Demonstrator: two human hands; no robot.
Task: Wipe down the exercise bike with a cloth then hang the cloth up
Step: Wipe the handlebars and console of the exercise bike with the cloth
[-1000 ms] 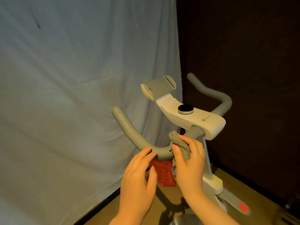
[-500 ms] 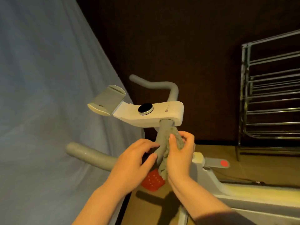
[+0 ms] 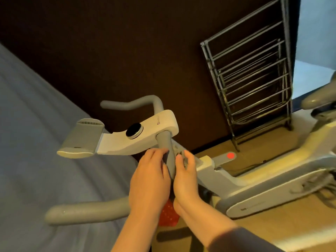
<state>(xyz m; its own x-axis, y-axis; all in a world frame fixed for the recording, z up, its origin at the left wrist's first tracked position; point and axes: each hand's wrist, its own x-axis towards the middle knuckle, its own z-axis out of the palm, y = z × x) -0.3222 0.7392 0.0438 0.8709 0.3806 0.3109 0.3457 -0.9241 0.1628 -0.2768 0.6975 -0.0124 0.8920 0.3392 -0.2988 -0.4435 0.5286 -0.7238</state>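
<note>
- Cloth (image 3: 181,157): grey fabric bunched against the grey handlebar stem (image 3: 168,153) just below the white console (image 3: 145,135); most of it is hidden between the two hands. A red dotted part (image 3: 168,215) hangs below the wrists, possibly the same cloth's other face or a second piece, cannot tell which.
- Right hand (image 3: 185,180): fingers curled round the cloth, pressing it to the right side of the stem.
- Left hand (image 3: 149,179): fingers bent against the stem's left side, touching it; whether it pinches any cloth cannot be told, since the fingertips are hidden behind the stem.
- Risk, judged: cloth and stem are nearly the same grey, so missed patches are hard to spot. The loose hanging end could snag on the frame (image 3: 227,180) or the lever with the red dot (image 3: 231,155) if dragged downward.
- Risk, judged: wiping upward could knock the round black knob (image 3: 134,130) on the console, or tilt the grey tablet holder (image 3: 81,140) at its left end.
- Risk, judged: grip on the cloth looks one-handed; a quick stroke could let it slip to the floor (image 3: 272,224).
- Handlebars: one grip (image 3: 87,210) reaches toward the lower left, another (image 3: 131,103) curves behind the console; both are apart from the hands.
- Metal drying rack (image 3: 254,79) stands by the dark wall at upper right, the likely hanging place; the bike frame lies between it and the hands.
- Pale sheet (image 3: 45,142) covers the left side.
</note>
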